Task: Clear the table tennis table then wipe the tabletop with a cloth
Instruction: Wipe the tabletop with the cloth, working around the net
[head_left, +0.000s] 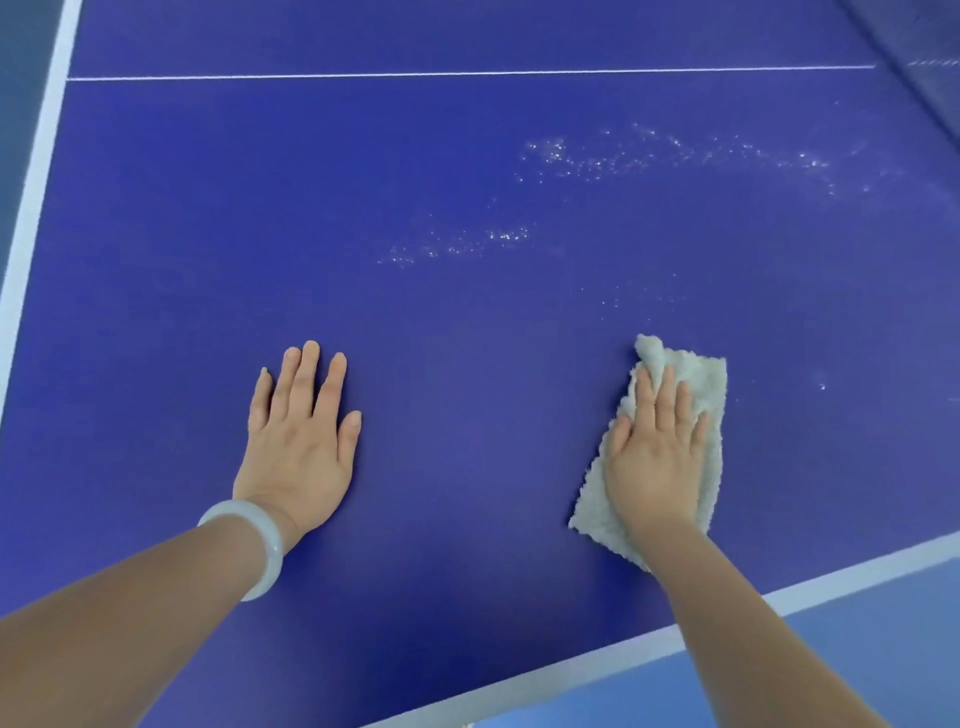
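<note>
A view from above looks down on a deep blue table tennis worktop (467, 322), seen from the person's own head. A broad white border line (36, 171) runs along the worktop's left edge, and a thin white line (467, 73) crosses the far part of the surface.

At lower left, the left hand (298, 441) lies palm down and flat on the bare blue surface, its fingers (306, 379) straight and slightly spread, holding nothing. A pale, smooth bangle (260, 540) circles that wrist.

Moving right, toward the middle and upper right, scattered shiny droplets (571, 161) form two loose bands on the worktop, well beyond both hands.

At lower right, the right hand (657, 462) presses flat on a fluffy, pale grey-white cloth (701, 379), fingers extended rather than curled round it. The cloth lies on the worktop near the white line of its near edge (571, 665), with one corner rumpled above the fingertips.

As for progress: no bats, balls or other loose items show on the visible part, so clearing looks finished here. Wiping seems under way but incomplete, since the droplet bands remain ahead of the cloth. How much of the worktop outside this view needs wiping cannot be told.
</note>
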